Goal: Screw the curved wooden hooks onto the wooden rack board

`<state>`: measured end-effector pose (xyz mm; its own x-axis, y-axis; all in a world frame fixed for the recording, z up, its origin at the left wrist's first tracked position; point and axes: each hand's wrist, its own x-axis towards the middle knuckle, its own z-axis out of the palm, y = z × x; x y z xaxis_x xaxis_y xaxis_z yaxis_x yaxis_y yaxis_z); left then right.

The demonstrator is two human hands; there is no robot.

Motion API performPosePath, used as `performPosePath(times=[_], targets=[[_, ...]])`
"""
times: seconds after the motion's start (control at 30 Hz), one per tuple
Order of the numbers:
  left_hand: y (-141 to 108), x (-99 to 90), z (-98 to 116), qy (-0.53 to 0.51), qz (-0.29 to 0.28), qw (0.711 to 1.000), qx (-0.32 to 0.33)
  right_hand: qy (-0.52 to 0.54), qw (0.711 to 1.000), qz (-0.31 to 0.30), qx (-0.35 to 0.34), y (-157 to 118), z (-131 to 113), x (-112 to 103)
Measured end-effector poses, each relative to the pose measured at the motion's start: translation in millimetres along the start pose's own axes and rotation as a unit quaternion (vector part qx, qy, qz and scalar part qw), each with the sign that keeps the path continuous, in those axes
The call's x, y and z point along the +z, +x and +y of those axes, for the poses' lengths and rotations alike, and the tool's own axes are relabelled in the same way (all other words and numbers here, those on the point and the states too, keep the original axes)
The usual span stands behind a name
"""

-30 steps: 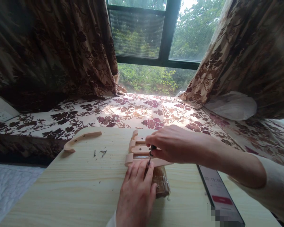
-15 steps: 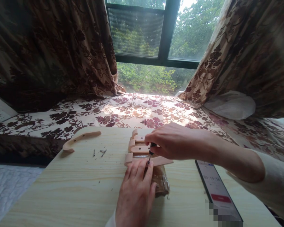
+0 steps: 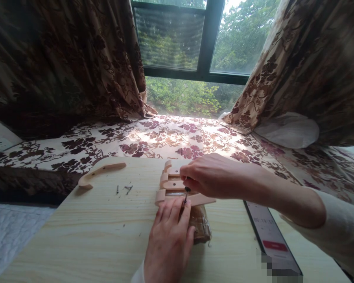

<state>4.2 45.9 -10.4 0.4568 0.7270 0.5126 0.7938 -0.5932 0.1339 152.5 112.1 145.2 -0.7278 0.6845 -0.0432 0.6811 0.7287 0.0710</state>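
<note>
Right hand (image 3: pixel 208 177) clamped on small black-handled screwdriver (image 3: pixel 187 190), metal shaft pointing down beside the left fingertips. Left hand (image 3: pixel 168 237) palm down, fingers extended and slightly apart, over nearest pale wooden hook-shaped piece (image 3: pixel 203 199) and shiny brown wrapped block (image 3: pixel 202 228) at centre of pale wood-grain tabletop (image 3: pixel 76 239). Two similar wooden pieces (image 3: pixel 173 184) sit just beyond; loose dark metal screws (image 3: pixel 128 190) lie to the left
</note>
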Motion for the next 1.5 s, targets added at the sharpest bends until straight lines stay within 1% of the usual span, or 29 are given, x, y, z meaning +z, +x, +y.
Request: performPosePath(times=[0.13,0.27,0.37,0.5,0.67,0.8,0.9,1.03,1.1,1.17,1.37,1.5], targets=[[-0.6,0.8,0.0,-0.011,-0.004,1.000,-0.008,0.021,0.999,-0.008,-0.026,-2.0,-0.7,-3.0],[-1.0,1.4,-0.8,-0.020,-0.002,1.000,-0.014,0.003,1.000,-0.016,0.005,-2.8,-0.2,0.1],[-0.8,0.9,-1.1,-0.026,-0.005,1.000,-0.015,-0.005,1.000,-0.014,0.016,-2.6,1.1,2.1],[-0.1,-0.7,-0.7,-0.010,-0.010,1.000,-0.007,0.014,1.000,0.000,0.002,-2.9,0.7,-1.4],[0.6,-2.1,-0.4,-0.004,-0.014,1.000,-0.002,0.011,1.000,-0.014,-0.014,-2.8,-2.3,-2.5],[0.1,-1.7,-0.7,0.000,-0.018,1.000,-0.003,-0.006,1.000,-0.002,0.008,-0.8,-2.6,2.4],[-0.5,-1.5,-0.8,0.006,-0.014,1.000,0.001,-0.019,1.000,-0.002,0.021,0.1,-1.6,2.0],[-0.1,-2.5,0.1,0.005,-0.014,1.000,0.001,0.000,1.000,-0.005,0.000,-1.6,-0.2,-3.2],[0.6,-3.5,0.8,0.004,-0.024,1.000,-0.003,0.005,1.000,-0.011,-0.017,-2.4,-0.3,-4.0],[1.3,-4.6,1.3,0.003,-0.035,0.999,-0.007,0.002,1.000,-0.016,-0.019,-2.2,-0.8,-2.5],[2.4,-5.3,1.8,0.002,-0.042,0.999,-0.015,0.013,1.000,0.006,0.013,1.3,0.1,4.2],[2.0,-5.2,1.9,0.003,-0.038,0.999,-0.015,0.037,0.999,0.017,-0.012,-0.1,2.1,3.1]])
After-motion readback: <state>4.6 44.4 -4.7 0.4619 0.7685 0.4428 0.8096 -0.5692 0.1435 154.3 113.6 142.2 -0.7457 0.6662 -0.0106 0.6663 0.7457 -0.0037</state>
